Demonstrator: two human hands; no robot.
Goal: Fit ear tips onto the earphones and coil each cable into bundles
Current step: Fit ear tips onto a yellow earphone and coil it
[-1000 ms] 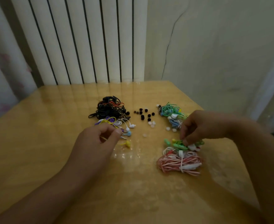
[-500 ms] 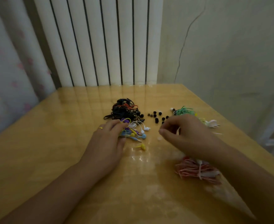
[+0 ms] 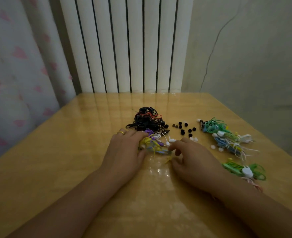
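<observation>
Glossy yellow wooden tabletop (image 3: 73, 169) fills the lower frame beneath a white ribbed radiator (image 3: 124, 45). Motion blur smears the tangle of yellow, purple and white earphones (image 3: 152, 143) at centre, half hidden under the left hand (image 3: 124, 153), so single cables are hard to separate. A pink-and-white coiled bundle (image 3: 255, 185) at lower right is almost wholly covered by the right forearm. Half a second ago the right hand (image 3: 191, 160) hovered higher; it now sits low beside the tangle. Left fingers lie over the tangle, apparently pressing it; whether they grip it is unclear. Right fingers (image 3: 174, 146) curl, tips at a yellow earbud (image 3: 169, 158). Black ear tips (image 3: 184, 128) lie scattered just above.
</observation>
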